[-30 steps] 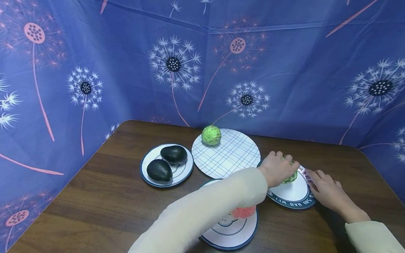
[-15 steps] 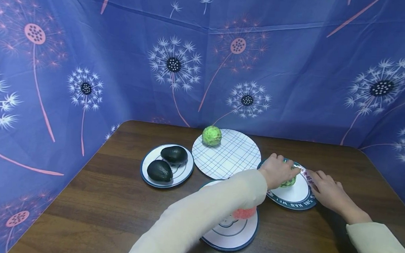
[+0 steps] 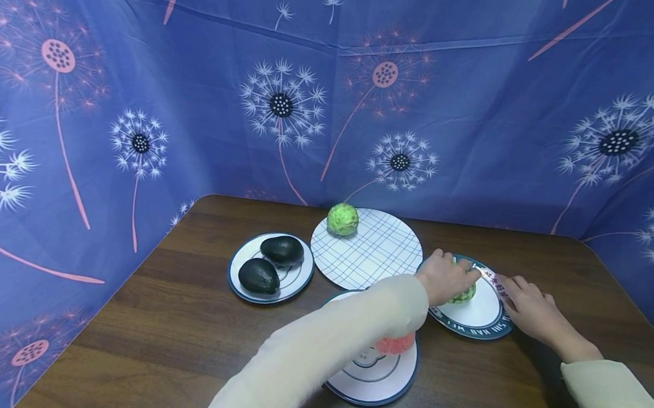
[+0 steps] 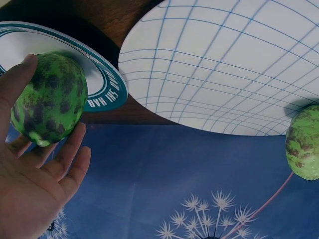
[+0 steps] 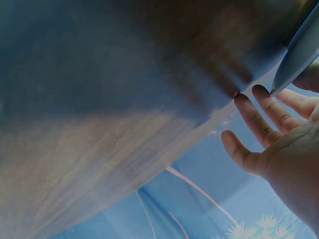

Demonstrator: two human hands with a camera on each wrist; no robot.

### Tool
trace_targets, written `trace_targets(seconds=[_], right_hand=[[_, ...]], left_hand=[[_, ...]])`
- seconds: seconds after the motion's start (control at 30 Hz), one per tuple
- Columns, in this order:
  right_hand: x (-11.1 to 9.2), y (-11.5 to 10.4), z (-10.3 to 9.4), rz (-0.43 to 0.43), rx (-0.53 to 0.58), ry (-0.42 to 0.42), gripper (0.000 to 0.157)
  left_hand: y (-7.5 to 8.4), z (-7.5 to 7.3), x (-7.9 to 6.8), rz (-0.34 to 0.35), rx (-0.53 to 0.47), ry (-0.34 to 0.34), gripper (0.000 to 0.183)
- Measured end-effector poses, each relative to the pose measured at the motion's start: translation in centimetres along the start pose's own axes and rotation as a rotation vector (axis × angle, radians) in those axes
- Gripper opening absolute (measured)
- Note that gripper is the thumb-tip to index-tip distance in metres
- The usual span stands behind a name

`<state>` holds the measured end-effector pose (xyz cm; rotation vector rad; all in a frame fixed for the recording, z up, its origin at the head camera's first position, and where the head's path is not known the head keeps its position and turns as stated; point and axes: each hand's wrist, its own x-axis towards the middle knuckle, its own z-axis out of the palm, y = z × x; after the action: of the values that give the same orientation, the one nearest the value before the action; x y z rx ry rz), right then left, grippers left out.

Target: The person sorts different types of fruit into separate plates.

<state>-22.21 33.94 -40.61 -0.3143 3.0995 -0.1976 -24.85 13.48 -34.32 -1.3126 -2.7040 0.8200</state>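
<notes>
On the right of the head view, my left hand (image 3: pixel 446 278) grips a round green fruit with dark patches (image 3: pixel 464 294) over a white plate with a lettered teal rim (image 3: pixel 478 330). In the left wrist view my thumb lies on one side of this fruit (image 4: pixel 52 97) and my fingers curl along the other. My right hand (image 3: pixel 532 306) holds the right edge of the same plate. The right wrist view shows the plate's rim (image 5: pixel 299 55) between thumb and fingers, with the other fingers (image 5: pixel 255 119) spread below.
Left of my hands, a large checked plate (image 3: pixel 371 255) bears another green fruit (image 3: pixel 342 219). A smaller plate (image 3: pixel 234 278) carries two dark avocados (image 3: pixel 259 275). Under my left sleeve (image 3: pixel 330 346), a front plate (image 3: pixel 369 391) holds a reddish round thing (image 3: pixel 396 344). A blue cloth (image 3: pixel 330 136) hangs behind the table.
My left hand has lowered slightly and drawn a little left with the green fruit, uncovering more of the plate's far rim. The right hand stays at the plate's edge.
</notes>
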Motion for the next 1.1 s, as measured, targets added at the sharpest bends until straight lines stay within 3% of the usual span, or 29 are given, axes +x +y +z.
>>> trace_targets(seconds=[0.4, 0.63, 1.1], right_hand=[[0.2, 0.2, -0.1, 0.005, 0.003, -0.011, 0.057], [0.2, 0.2, -0.1, 0.020, 0.004, -0.018, 0.057], [0.1, 0.3, 0.0, 0.005, 0.010, -0.017, 0.054]], left_hand=[[-1.6, -0.3, -0.5, 0.045, -0.184, -0.025, 0.062], [-2.0, 0.0, -0.5, 0.066, -0.202, -0.001, 0.065], [-1.2, 0.4, -0.4, 0.021, -0.141, 0.072, 0.055]])
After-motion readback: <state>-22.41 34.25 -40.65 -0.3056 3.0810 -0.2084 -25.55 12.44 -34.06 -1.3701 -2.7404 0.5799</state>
